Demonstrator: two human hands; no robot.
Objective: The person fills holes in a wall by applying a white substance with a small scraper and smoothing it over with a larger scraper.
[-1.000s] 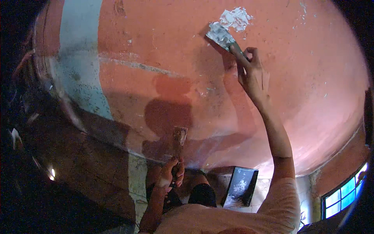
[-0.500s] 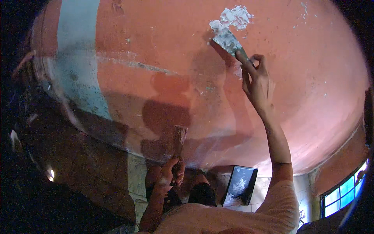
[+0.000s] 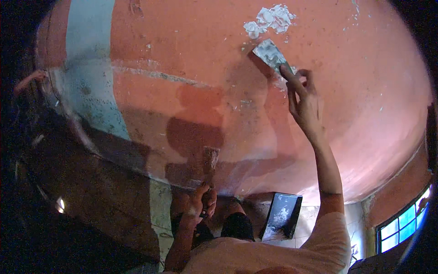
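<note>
My right hand [image 3: 303, 98] is raised to the orange wall [image 3: 246, 128], fingers closed on the handle of a putty knife [image 3: 270, 55]. White filler coats its wide blade, which sits just below a thick white patch of filler [image 3: 271, 20]. I cannot tell whether the blade touches the wall. Down low, close to my body, my left hand [image 3: 200, 201] grips a second putty knife [image 3: 211, 160] with its blade pointing up. That blade looks worn and brownish.
A dark tray [image 3: 282, 217] smeared with white material is by the wall's base, right of my legs. A pale blue band [image 3: 91, 59] runs down the wall at left. At lower right is a window [image 3: 404, 223]. Another person's hand [image 3: 36, 75] shows at the far left.
My right hand has drawn the putty knife slightly down and right, away from the white filler patch. The left hand stays nearly still. At far left, another person's hand has become clearer.
</note>
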